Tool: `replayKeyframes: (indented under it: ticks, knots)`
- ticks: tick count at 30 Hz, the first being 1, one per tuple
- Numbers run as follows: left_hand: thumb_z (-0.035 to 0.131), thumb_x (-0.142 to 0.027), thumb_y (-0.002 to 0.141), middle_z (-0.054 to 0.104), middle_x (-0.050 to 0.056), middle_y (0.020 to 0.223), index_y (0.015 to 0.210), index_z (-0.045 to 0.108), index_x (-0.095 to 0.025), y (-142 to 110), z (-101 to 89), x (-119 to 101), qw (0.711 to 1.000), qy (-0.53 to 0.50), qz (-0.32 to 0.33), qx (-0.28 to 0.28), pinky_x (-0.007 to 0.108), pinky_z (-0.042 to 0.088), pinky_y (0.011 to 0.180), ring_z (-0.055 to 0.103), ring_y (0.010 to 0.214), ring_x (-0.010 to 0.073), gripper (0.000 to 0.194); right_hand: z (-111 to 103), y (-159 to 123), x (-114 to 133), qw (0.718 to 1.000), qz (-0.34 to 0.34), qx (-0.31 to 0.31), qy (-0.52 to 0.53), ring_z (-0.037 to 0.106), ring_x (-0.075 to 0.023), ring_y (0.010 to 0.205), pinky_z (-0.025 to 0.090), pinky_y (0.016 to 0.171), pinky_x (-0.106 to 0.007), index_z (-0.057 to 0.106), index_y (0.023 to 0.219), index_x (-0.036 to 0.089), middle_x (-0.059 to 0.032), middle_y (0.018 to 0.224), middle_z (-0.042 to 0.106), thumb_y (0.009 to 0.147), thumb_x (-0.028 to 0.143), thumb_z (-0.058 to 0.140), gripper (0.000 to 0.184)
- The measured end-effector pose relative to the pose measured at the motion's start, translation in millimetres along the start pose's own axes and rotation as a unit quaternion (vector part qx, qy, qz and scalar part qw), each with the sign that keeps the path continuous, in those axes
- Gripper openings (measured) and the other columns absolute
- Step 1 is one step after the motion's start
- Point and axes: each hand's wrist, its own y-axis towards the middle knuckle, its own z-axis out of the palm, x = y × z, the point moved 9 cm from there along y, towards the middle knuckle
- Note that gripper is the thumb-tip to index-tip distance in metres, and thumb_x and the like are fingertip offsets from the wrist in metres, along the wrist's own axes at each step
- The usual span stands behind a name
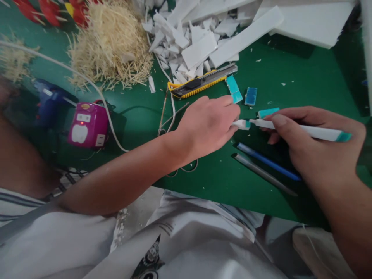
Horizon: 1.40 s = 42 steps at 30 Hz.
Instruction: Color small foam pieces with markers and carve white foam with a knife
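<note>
My right hand (299, 131) grips a white marker pen (316, 131) with a teal end, its tip pointing left. Close to that tip, my left hand (210, 120) is closed on a small white foam piece (241, 124) with a teal-coloured end; most of the piece is hidden by the fingers. Around the hands lie a teal strip (234, 89), a small blue block (250, 96) and another teal piece (267, 112). Below the pen, a blue pen (267, 161) and a grey pen (264, 173) rest side by side on the green table (215, 174).
A yellow utility knife (203, 81) lies beyond my left hand, before a heap of white foam scraps (197, 46). Scissors (190, 166) sit partly under my left forearm. Straw-like shreds (113, 42), a magenta power box (88, 126), a blue glue gun (50, 100) and a white cable are leftward.
</note>
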Motion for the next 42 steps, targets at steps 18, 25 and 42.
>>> replayKeyframes:
  ticks: [18,25,42]
  knots:
    - [0.057,-0.032,0.108,0.073,0.002,0.094,0.106,0.076,-0.023,-0.9,0.2,-0.1,1.0,0.005,0.007,-0.016,0.036,0.052,0.084,0.071,0.093,0.0213,0.021,2.6,-0.7,-1.4,1.0,0.006,0.015,-0.007,0.063,-0.0137,0.049,0.048,0.046,-0.028,0.082,0.068,0.028,0.0014,0.058,0.071,0.088,0.025,0.077,0.021]
    - [0.061,-0.032,0.106,0.073,0.002,0.095,0.105,0.075,-0.022,0.3,0.3,-1.3,1.0,0.015,0.009,-0.009,0.035,0.051,0.08,0.071,0.089,0.0204,0.017,2.6,-0.4,-3.3,1.0,0.021,0.013,-0.01,0.06,-0.0121,0.048,0.046,0.045,-0.026,0.083,0.068,0.027,0.0018,0.056,0.069,0.086,0.026,0.078,0.018]
    - [0.062,-0.031,0.106,0.073,0.003,0.095,0.106,0.076,-0.022,-0.2,1.4,0.1,1.0,0.005,-0.001,-0.002,0.037,0.054,0.084,0.072,0.093,0.0226,0.016,1.9,-0.4,-3.6,1.0,-0.006,0.01,-0.018,0.058,-0.0116,0.046,0.042,0.042,-0.025,0.084,0.071,0.028,0.0011,0.058,0.071,0.089,0.03,0.079,0.019]
